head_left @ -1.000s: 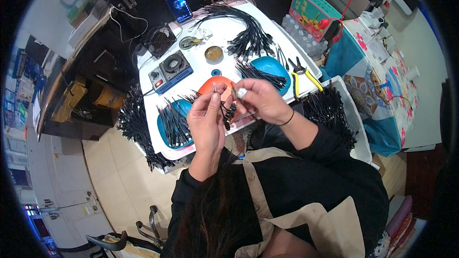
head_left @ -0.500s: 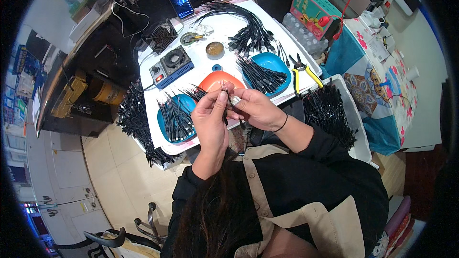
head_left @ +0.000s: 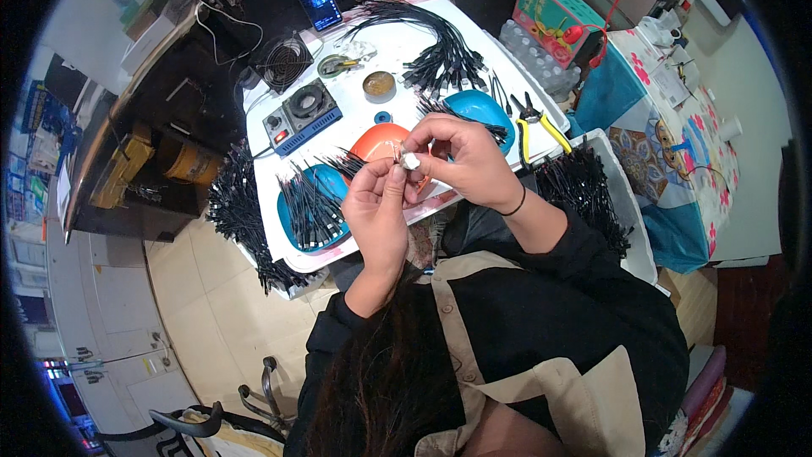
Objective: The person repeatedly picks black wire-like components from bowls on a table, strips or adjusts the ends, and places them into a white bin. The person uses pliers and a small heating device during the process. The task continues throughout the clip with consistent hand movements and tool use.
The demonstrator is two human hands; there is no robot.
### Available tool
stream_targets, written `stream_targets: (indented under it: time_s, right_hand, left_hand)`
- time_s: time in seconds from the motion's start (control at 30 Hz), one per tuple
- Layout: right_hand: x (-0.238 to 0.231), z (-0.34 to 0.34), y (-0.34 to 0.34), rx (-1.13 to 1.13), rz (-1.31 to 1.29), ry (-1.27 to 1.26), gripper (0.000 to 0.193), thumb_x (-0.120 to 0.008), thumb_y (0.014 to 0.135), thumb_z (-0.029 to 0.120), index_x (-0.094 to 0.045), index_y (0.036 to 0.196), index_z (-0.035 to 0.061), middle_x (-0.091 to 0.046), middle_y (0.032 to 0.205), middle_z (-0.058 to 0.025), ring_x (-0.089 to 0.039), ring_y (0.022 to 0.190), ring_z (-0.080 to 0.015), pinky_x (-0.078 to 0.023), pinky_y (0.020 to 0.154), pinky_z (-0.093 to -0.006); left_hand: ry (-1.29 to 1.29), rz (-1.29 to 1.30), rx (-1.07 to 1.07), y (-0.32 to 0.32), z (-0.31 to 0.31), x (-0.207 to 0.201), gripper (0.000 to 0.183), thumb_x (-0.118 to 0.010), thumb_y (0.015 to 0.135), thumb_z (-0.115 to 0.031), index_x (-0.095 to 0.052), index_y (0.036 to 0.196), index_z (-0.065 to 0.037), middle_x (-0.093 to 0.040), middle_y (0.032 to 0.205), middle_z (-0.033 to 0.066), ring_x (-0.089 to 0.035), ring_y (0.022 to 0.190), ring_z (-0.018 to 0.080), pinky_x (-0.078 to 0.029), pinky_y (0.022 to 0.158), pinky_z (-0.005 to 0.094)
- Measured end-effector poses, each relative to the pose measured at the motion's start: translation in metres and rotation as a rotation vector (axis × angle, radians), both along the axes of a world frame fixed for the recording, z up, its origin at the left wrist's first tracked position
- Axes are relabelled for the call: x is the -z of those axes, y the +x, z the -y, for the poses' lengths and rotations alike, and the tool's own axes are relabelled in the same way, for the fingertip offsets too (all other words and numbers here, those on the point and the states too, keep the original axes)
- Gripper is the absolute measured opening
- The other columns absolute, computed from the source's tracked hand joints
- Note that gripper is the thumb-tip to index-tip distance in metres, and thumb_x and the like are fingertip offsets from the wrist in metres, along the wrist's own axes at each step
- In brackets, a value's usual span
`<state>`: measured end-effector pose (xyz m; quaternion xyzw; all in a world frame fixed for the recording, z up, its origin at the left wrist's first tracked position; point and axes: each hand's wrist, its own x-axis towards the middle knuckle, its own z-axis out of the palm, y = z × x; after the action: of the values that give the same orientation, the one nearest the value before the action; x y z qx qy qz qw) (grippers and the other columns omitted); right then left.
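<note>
My left hand (head_left: 379, 207) pinches a short black cable near the table's front edge; its thin wire ends stick up between the fingertips. Meeting it from the right, my right hand (head_left: 469, 161) has its fingers closed at those wire ends, with a small white piece (head_left: 410, 161) at the thumb. What exactly lies between the right fingertips is too small to make out. Behind the hands is an orange bowl (head_left: 372, 142). Black cables fill a blue bowl (head_left: 288, 224) on the left, and another blue bowl (head_left: 480, 106) on the right holds more, partly hidden by my right hand.
Yellow-handled wire strippers (head_left: 541, 134) lie at the table's right side. Left of centre stand a soldering fume or heating box (head_left: 303, 118), a fan (head_left: 283, 63) and a round tin (head_left: 379, 85). A phone (head_left: 316, 2) leans at the back. Cable-filled crates (head_left: 639, 237) flank the table.
My right hand has risen and its fingers have curled over the wire ends, now covering more of the right blue bowl. My left hand stays nearly in place.
</note>
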<state>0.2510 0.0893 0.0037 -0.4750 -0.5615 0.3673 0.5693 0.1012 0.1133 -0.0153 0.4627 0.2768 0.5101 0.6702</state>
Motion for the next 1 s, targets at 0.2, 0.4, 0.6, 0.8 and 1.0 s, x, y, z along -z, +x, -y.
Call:
stream_targets:
  time_s: [0.2, 0.4, 0.6, 0.8, 1.0]
  right_hand:
    - [0.01, 0.001, -0.014, -0.016, -0.37, -0.135, 0.015, -0.065, 0.088, 0.009, -0.062, 0.098, -0.0019, -0.061, 0.079, -0.002, -0.058, 0.068, -0.0056, -0.049, 0.063, -0.0199]
    - [0.018, 0.001, -0.006, -0.161, -0.488, -0.179, 0.014, -0.062, 0.091, 0.012, -0.059, 0.099, 0.0001, -0.062, 0.081, -0.0017, -0.06, 0.071, -0.0059, -0.052, 0.065, -0.0202]
    - [0.026, 0.005, -0.002, -0.453, -0.983, -0.281, 0.022, -0.057, 0.093, 0.008, -0.053, 0.113, 0.0011, -0.061, 0.095, -0.0058, -0.064, 0.082, -0.0117, -0.055, 0.074, -0.0269]
    - [0.032, 0.003, 0.014, -0.456, -0.871, -0.395, 0.013, -0.057, 0.093, 0.007, -0.055, 0.102, -0.0021, -0.06, 0.09, -0.0084, -0.064, 0.068, -0.0176, -0.051, 0.062, -0.027]
    - [0.049, -0.027, 0.042, -0.377, -0.592, -0.457, 0.02, -0.059, 0.092, 0.013, -0.058, 0.108, 0.0, -0.062, 0.09, -0.005, -0.059, 0.078, -0.0104, -0.05, 0.063, -0.0233]
  left_hand:
    - [-0.134, 0.197, 0.057, -0.002, -0.002, 0.004, 0.014, -0.056, 0.094, -0.003, -0.057, 0.104, 0.007, -0.066, 0.081, 0.0103, -0.052, 0.062, 0.0081, -0.041, 0.057, 0.0189]
    - [-0.259, 0.186, 0.211, -0.008, -0.004, 0.003, 0.012, -0.057, 0.093, -0.001, -0.059, 0.101, 0.007, -0.066, 0.081, 0.0124, -0.052, 0.06, 0.0096, -0.04, 0.057, 0.0193]
    - [-0.299, 0.176, 0.334, -0.012, -0.006, 0.006, 0.013, -0.057, 0.093, -0.003, -0.061, 0.1, 0.007, -0.064, 0.077, 0.0117, -0.05, 0.059, 0.009, -0.039, 0.055, 0.0202]
    - [0.091, -0.235, 0.349, -0.015, -0.01, 0.011, 0.017, -0.055, 0.094, -0.002, -0.064, 0.105, 0.008, -0.065, 0.08, 0.0061, -0.048, 0.061, 0.0055, -0.039, 0.055, 0.019]
    - [0.102, -0.212, 0.232, -0.017, -0.018, 0.02, 0.016, -0.059, 0.093, -0.005, -0.064, 0.097, 0.009, -0.062, 0.073, 0.006, -0.052, 0.06, 0.0078, -0.04, 0.055, 0.0191]
